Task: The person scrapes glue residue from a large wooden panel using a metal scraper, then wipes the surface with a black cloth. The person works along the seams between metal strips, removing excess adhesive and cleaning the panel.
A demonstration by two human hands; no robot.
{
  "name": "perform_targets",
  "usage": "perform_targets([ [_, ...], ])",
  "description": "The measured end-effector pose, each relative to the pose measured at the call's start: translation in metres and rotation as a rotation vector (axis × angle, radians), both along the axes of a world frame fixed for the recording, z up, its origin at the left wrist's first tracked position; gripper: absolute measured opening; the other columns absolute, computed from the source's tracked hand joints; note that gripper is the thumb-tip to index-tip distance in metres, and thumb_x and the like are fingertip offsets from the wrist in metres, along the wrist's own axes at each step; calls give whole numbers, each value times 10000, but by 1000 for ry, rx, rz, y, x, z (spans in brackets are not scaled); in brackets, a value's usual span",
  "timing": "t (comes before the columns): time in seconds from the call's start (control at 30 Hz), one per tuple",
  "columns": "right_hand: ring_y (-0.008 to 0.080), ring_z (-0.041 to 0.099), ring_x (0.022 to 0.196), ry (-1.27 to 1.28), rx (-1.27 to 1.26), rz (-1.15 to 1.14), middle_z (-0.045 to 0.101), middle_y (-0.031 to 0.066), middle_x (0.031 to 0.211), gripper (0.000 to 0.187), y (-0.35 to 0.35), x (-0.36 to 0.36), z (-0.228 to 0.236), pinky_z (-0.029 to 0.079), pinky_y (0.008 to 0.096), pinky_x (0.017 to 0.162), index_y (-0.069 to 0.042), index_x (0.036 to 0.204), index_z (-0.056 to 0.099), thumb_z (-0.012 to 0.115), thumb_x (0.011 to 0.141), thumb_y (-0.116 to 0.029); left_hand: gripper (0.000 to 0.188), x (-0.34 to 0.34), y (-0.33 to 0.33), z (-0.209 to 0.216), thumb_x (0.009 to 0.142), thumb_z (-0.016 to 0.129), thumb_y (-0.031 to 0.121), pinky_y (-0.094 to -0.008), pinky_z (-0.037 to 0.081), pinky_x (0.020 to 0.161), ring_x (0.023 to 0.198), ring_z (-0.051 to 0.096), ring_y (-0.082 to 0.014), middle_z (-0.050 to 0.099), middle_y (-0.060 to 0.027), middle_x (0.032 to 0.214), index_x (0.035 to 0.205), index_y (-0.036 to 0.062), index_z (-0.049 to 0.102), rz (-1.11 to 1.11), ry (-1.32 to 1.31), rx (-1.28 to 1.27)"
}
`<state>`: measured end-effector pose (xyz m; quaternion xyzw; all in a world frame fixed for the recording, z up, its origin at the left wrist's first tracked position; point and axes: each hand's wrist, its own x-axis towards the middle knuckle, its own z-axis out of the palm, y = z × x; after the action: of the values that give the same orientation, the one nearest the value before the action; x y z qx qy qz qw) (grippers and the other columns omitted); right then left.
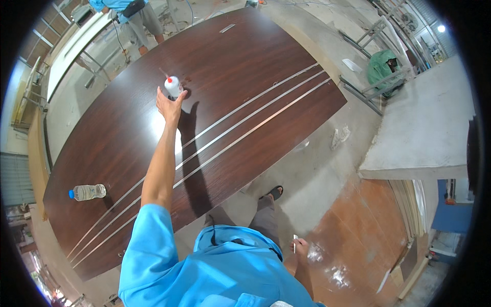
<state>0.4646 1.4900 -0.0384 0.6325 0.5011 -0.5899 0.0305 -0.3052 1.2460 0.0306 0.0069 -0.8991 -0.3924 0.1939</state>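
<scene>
Head view: left arm [161,169] straight forward, left grip [169,106] around white bottle [174,87].

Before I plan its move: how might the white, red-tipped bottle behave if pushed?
The white bottle at the left hand would probably roll if laid down, since its body looks round. The glossy tabletop suggests it may slide easily. Weight is unclear: its opaque wall hides the fill.

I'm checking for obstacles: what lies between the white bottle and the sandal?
In the head view, three metal strips lie on the table between the white bottle and the sandal, followed by floor.
</scene>
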Motion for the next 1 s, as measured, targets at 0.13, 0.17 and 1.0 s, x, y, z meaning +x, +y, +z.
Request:
perform_targets([
  [0.13, 156, 664, 640, -130, 29, -123, 673, 49, 760, 196, 66, 47, -6, 528, 307, 539, -39, 901, 682, 677, 1006, -204, 915, -47, 16, -6, 718, 906, 528, -503, 467, 1072, 1265, 624, -394, 681, -184, 1343, 1429, 75, 549, 131, -99, 22],
  [0.17, 162, 664, 637, -166, 7, -149, 671, 49, 751, 205, 80, 63, -7, 527, 304, 538, -35, 907, 684, 687, 1005, -216, 884, -51, 13, -7, 715, 902, 533, -500, 482, 1053, 1223, 654, -386, 704, -176, 1306, 1402, 84, 571, 160, -95, 2],
  [1.0, 138, 645, 649, 14, 194, -92, 683, 60, 770, 190, 743, -121, -36, 503, 300, 521, -12, 987, 700, 700, 989, -203, 478, -78, 547, 108, 978, 773, 200, -322, 534, 954, 1038, 699, -180, 713, -77, 1166, 1379, 7, 600, -334, -65, 228],
])
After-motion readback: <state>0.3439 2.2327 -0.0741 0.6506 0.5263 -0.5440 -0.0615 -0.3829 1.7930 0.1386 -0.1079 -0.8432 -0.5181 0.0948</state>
